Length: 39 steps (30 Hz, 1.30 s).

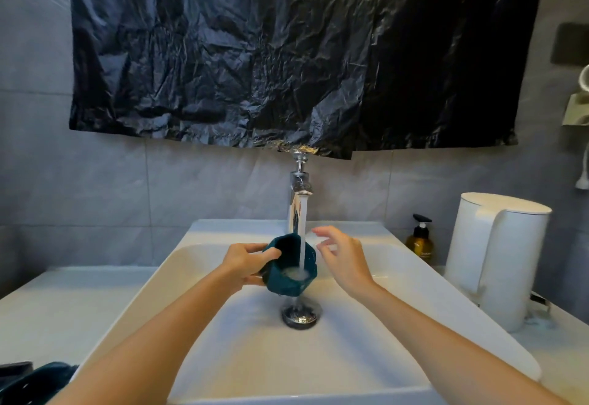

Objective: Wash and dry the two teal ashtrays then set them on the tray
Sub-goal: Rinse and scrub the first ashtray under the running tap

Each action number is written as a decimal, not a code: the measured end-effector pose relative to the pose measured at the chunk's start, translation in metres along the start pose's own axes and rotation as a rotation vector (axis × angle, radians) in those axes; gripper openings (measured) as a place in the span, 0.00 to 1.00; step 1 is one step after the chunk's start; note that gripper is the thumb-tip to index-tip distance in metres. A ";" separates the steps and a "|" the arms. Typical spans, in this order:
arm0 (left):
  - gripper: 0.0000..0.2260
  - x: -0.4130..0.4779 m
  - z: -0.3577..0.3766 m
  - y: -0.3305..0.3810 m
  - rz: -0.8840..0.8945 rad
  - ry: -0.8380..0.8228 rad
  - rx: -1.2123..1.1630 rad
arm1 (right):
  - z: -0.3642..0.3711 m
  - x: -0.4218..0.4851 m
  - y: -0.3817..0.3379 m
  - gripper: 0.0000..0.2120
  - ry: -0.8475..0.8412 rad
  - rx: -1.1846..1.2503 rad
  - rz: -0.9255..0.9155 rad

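Now the left hand point(245, 261) grips the teal ashtray point(288, 280) over the sink point(178, 245), thumb hooked over its near rim and fingers curled round the outer wall. Water point(302, 232) from the tap point(298, 200) drops into the bowl just right of that thumb, then spills off the lower edge to the drain point(301, 314) below. The right hand point(342, 256) hovers just right of the ashtray's rim, fingers point(322, 232) spread, loosely bent, touching nothing. Open basin lies under both wrists. Well right of those fingers stand a soap bottle point(420, 242) and a white kettle point(497, 255). Far down-left of the gripping fingers, a second teal ashtray point(41, 379) is cut off by the frame edge.
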State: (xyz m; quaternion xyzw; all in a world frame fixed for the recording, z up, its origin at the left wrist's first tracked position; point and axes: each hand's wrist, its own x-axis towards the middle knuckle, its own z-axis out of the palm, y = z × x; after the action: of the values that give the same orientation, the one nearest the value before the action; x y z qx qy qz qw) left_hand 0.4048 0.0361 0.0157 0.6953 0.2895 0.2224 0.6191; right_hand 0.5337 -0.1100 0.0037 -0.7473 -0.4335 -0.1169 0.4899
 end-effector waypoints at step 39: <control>0.12 -0.001 0.008 0.009 0.023 -0.090 -0.049 | 0.010 -0.012 -0.037 0.34 -0.450 -0.820 -0.465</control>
State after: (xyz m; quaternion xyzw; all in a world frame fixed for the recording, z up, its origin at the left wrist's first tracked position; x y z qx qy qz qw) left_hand 0.4103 0.0292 0.0239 0.6925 0.2479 0.2050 0.6457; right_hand 0.4958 -0.1028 0.0143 -0.7683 -0.6013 -0.2192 0.0125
